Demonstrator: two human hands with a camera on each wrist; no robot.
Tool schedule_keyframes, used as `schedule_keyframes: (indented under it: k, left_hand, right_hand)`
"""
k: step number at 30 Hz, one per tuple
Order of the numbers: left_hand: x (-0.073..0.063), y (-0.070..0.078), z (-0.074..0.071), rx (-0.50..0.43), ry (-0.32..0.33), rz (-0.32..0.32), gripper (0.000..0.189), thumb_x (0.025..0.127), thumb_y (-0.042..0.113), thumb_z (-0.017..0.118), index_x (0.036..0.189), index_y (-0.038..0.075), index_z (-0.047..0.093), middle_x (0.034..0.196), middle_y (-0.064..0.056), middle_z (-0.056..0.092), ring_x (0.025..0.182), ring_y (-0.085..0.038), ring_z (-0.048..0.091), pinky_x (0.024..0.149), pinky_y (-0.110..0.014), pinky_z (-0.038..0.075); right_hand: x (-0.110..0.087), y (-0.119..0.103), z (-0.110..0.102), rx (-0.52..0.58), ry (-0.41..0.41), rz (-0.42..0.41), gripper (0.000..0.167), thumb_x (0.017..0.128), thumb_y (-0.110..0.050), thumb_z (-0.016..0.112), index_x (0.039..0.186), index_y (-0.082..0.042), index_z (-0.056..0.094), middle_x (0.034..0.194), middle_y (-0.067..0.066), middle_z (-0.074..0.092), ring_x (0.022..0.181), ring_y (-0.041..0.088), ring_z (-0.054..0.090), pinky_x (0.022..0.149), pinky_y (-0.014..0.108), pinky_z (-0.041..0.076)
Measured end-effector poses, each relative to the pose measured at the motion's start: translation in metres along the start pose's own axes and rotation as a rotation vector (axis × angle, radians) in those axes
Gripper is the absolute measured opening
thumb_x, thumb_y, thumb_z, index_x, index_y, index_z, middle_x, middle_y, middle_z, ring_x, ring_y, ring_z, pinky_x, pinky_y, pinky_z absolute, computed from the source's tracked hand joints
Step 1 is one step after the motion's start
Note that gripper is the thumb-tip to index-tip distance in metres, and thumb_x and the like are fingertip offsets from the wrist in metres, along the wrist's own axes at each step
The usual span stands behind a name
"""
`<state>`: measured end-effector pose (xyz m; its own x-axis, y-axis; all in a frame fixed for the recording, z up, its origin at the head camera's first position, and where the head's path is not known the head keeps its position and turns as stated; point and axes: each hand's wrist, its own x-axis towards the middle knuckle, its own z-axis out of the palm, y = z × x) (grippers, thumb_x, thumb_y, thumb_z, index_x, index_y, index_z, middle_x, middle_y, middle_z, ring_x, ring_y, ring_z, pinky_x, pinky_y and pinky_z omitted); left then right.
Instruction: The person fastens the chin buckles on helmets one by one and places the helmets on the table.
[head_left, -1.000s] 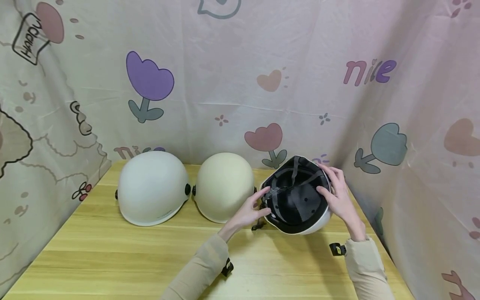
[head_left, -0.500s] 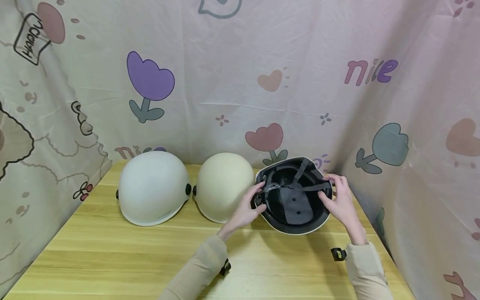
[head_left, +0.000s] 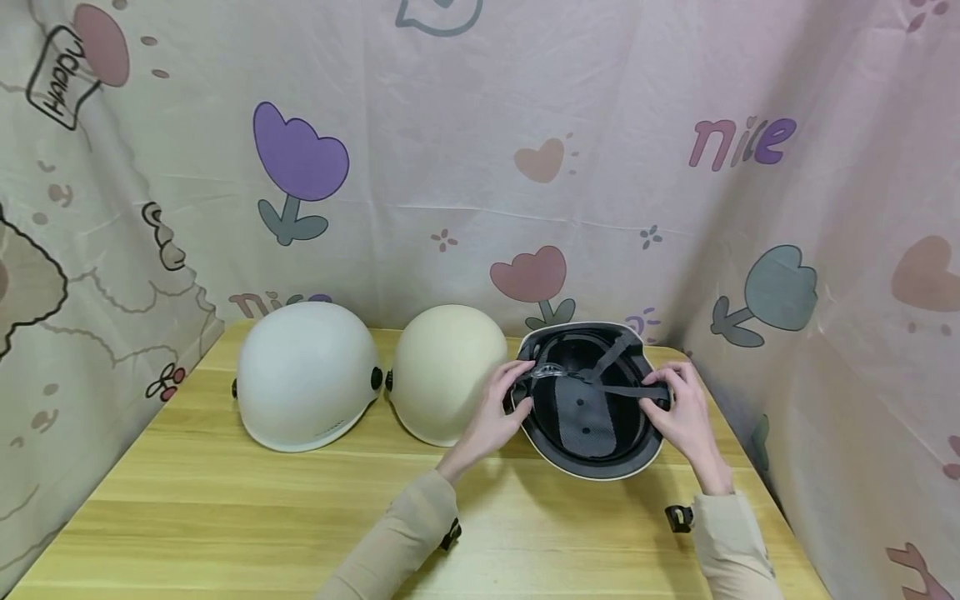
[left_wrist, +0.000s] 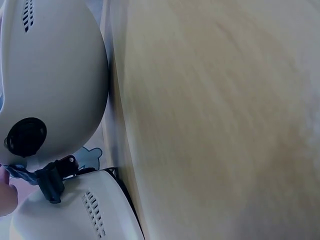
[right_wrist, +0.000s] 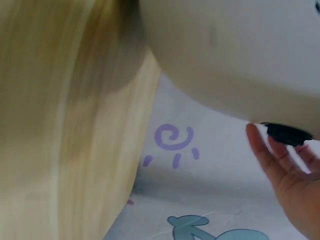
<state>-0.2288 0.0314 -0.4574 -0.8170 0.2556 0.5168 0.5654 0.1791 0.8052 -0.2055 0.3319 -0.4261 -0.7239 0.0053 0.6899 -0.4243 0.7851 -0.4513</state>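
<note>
A white-shelled helmet [head_left: 592,471] is upside down at the right of the table, its black lining facing up. Dark chin straps [head_left: 611,358] and a clear piece lie across its opening. My left hand [head_left: 489,418] grips its left rim, thumb and fingers apart on the edge. The right hand [head_left: 684,421] pinches the opposite rim where a strap ends. In the left wrist view a black buckle [left_wrist: 50,182] hangs outside the shell near a round black knob [left_wrist: 26,137]. Right-hand fingers [right_wrist: 270,160] touch the shell beside a dark knob. Whether its crown touches the table is unclear.
Left of it, a cream helmet [head_left: 450,375] and a larger white helmet [head_left: 307,375] stand dome up side by side on the wooden table [head_left: 262,517]. A patterned curtain [head_left: 450,167] hangs behind and along both sides.
The held helmet has turned from tilted to nearly level, its opening now facing up, and it has come slightly down and nearer. Both hands keep hold of its rim.
</note>
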Motion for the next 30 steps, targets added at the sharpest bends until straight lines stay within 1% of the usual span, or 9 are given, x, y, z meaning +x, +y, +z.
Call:
schedule_keyframes:
  k: [6, 10, 13, 17, 19, 21, 24, 27, 30]
  left_hand:
    - [0.0, 0.0, 0.0, 0.029, 0.019, -0.006, 0.052, 0.089, 0.006, 0.068, 0.139, 0.007, 0.058, 0.141, -0.015, 0.055, 0.135, -0.035, 0.044, 0.113, -0.056, 0.035]
    - [0.0, 0.0, -0.002, 0.025, -0.007, -0.005, 0.054, 0.089, 0.013, 0.072, 0.14, 0.009, 0.057, 0.144, -0.013, 0.053, 0.137, -0.034, 0.042, 0.113, -0.057, 0.035]
    - [0.001, 0.001, -0.005, -0.015, -0.022, -0.007, 0.056, 0.088, 0.012, 0.073, 0.141, 0.009, 0.056, 0.147, -0.013, 0.051, 0.139, -0.035, 0.041, 0.115, -0.058, 0.033]
    - [0.002, 0.001, -0.009, -0.053, 0.0, 0.0, 0.056, 0.088, 0.009, 0.074, 0.141, 0.006, 0.056, 0.148, -0.014, 0.052, 0.141, -0.035, 0.041, 0.116, -0.057, 0.032]
    - [0.004, -0.001, -0.011, -0.047, 0.008, -0.001, 0.056, 0.088, 0.009, 0.073, 0.141, 0.005, 0.056, 0.148, -0.013, 0.053, 0.14, -0.034, 0.043, 0.117, -0.056, 0.033]
    - [0.004, -0.001, -0.012, -0.037, 0.011, -0.007, 0.056, 0.088, 0.009, 0.073, 0.142, 0.006, 0.056, 0.148, -0.012, 0.054, 0.14, -0.033, 0.044, 0.117, -0.055, 0.034]
    - [0.005, -0.001, -0.013, -0.029, 0.002, -0.02, 0.057, 0.089, 0.009, 0.073, 0.142, 0.007, 0.056, 0.148, -0.011, 0.054, 0.14, -0.031, 0.046, 0.118, -0.053, 0.035]
    - [0.004, -0.001, -0.013, -0.024, 0.0, -0.016, 0.057, 0.088, 0.009, 0.073, 0.142, 0.007, 0.055, 0.147, -0.011, 0.055, 0.14, -0.03, 0.047, 0.119, -0.052, 0.035]
    - [0.004, -0.001, -0.013, -0.023, -0.002, -0.01, 0.057, 0.088, 0.009, 0.073, 0.142, 0.007, 0.055, 0.147, -0.011, 0.055, 0.14, -0.03, 0.047, 0.119, -0.052, 0.036]
  right_hand:
    - [-0.005, 0.011, 0.003, 0.03, 0.016, -0.045, 0.022, 0.065, 0.009, 0.074, 0.084, 0.0, 0.068, 0.103, 0.021, 0.063, 0.097, 0.022, 0.053, 0.09, 0.003, 0.03]
    - [-0.009, 0.016, 0.005, 0.025, 0.023, -0.056, 0.021, 0.064, 0.01, 0.075, 0.081, -0.002, 0.07, 0.098, 0.017, 0.066, 0.091, 0.011, 0.053, 0.081, 0.008, 0.034]
    - [-0.012, 0.016, 0.006, 0.015, 0.011, -0.057, 0.021, 0.065, 0.008, 0.076, 0.08, -0.005, 0.07, 0.096, 0.013, 0.067, 0.087, 0.005, 0.051, 0.069, 0.013, 0.034]
    - [-0.013, 0.014, 0.007, 0.022, -0.011, -0.041, 0.02, 0.067, 0.007, 0.076, 0.081, -0.007, 0.071, 0.092, 0.009, 0.067, 0.083, 0.003, 0.048, 0.061, 0.013, 0.034]
    - [-0.012, 0.012, 0.007, 0.03, -0.017, -0.036, 0.02, 0.067, 0.007, 0.077, 0.082, -0.006, 0.072, 0.089, 0.008, 0.066, 0.081, 0.003, 0.047, 0.061, 0.013, 0.033]
    - [-0.011, 0.012, 0.008, 0.021, -0.026, -0.052, 0.023, 0.067, 0.005, 0.078, 0.087, -0.004, 0.072, 0.09, 0.01, 0.065, 0.083, 0.006, 0.046, 0.066, 0.015, 0.034]
    - [-0.009, 0.011, 0.008, -0.001, -0.053, -0.108, 0.035, 0.066, 0.004, 0.082, 0.1, 0.0, 0.072, 0.1, 0.017, 0.064, 0.091, 0.019, 0.047, 0.078, 0.026, 0.033]
    - [-0.006, 0.007, 0.01, -0.026, -0.092, -0.159, 0.048, 0.066, 0.002, 0.085, 0.111, 0.0, 0.07, 0.112, 0.023, 0.061, 0.098, 0.034, 0.044, 0.081, 0.037, 0.031]
    - [-0.002, 0.002, 0.012, -0.028, -0.124, -0.177, 0.051, 0.066, 0.001, 0.086, 0.114, -0.002, 0.069, 0.117, 0.023, 0.06, 0.103, 0.038, 0.044, 0.083, 0.041, 0.031]
